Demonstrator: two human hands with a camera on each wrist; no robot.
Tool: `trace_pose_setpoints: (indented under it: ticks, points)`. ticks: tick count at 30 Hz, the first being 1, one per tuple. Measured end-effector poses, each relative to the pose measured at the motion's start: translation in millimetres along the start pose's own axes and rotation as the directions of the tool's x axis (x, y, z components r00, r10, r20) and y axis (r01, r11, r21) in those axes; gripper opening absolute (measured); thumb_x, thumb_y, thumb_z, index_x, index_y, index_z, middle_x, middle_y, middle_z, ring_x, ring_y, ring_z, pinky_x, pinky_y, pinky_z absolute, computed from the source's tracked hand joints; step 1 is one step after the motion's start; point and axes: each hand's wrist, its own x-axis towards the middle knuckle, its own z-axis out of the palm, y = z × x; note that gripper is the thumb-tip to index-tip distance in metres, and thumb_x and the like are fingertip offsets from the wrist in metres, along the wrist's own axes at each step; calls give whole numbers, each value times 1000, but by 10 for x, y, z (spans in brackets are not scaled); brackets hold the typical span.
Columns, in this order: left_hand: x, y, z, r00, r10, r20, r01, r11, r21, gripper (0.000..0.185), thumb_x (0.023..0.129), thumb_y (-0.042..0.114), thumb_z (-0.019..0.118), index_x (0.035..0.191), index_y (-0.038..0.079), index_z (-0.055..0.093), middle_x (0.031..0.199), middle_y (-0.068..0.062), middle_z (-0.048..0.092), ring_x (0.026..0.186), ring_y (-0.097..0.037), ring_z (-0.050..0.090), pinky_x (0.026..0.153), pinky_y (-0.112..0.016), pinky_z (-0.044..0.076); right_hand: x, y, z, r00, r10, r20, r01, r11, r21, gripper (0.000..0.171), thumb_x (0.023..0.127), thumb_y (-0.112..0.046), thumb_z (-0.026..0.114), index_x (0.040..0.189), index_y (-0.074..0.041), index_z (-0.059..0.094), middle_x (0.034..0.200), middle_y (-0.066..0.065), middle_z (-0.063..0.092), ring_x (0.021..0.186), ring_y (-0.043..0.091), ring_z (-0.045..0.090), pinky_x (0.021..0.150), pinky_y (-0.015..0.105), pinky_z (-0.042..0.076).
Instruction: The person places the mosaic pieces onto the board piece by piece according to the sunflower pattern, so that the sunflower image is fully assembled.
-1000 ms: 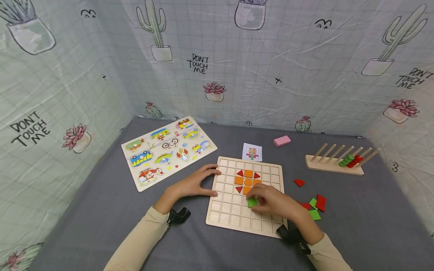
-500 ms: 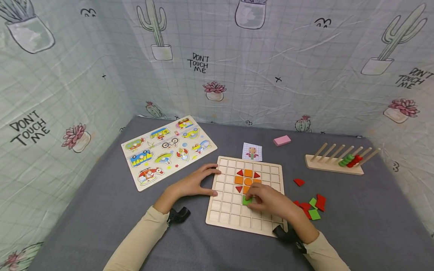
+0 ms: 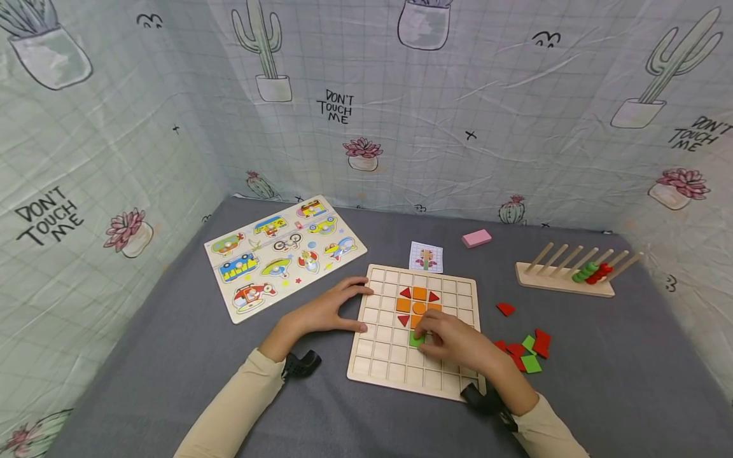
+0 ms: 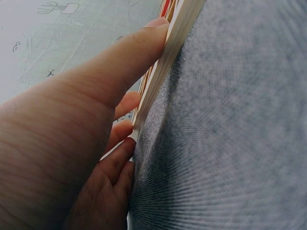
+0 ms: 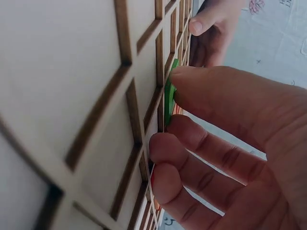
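My right hand (image 3: 455,340) pinches a green square tile (image 3: 416,339) between thumb and fingertips over the wooden grid board (image 3: 380,351). The tile lies just below the lowest orange square (image 3: 416,321). In the right wrist view the green tile (image 5: 169,98) stands close against the grid, the thumb on its near edge. An orange circle (image 3: 419,308) sits amid orange squares, with red triangles (image 3: 406,292) at the corners; my fingers hide part of this pattern. My left hand (image 3: 321,312) rests its spread thumb and fingers on the board's left edge.
A printed pattern card (image 3: 426,257) lies behind the board. Loose red (image 3: 541,342) and green pieces (image 3: 531,364) are scattered to the right. A vehicle puzzle (image 3: 286,254) lies back left, a pink block (image 3: 476,238) and a bead rack (image 3: 564,278) back right.
My right hand has shifted slightly left with the green tile, bringing it under the lowest orange square; in the last half second it hardly moves. My left hand stays put.
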Motion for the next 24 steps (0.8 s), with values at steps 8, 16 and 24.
trace_pose_setpoints:
  ticks: [8, 16, 24]
  points:
    - [-1, 1, 2, 1000, 0, -2, 0, 1000, -2, 69, 83, 39, 78, 142, 18, 47, 156, -4, 27, 142, -25, 29, 112, -47, 31, -64, 49, -29, 999, -6, -46, 6, 1000, 0, 17, 89, -14, 72, 105, -10, 71, 104, -1, 60, 82, 11, 53, 71, 23, 46]
    - [-8, 13, 6, 1000, 7, -4, -7, 1000, -3, 70, 83, 38, 78, 142, 17, 47, 156, -5, 27, 142, -25, 29, 112, -47, 31, -177, 224, -134, 994, -28, -107, 28, 1000, 0, 12, 89, -9, 71, 100, -7, 70, 97, 2, 62, 72, 5, 48, 61, 21, 45]
    - [-7, 14, 2, 1000, 5, -6, -5, 1000, -10, 70, 83, 36, 78, 143, 17, 47, 157, -5, 26, 143, -26, 28, 112, -48, 30, -286, 329, -304, 984, 56, -167, -60, 998, -23, 12, 87, -8, 72, 99, -4, 70, 94, 4, 61, 67, 4, 46, 56, 21, 44]
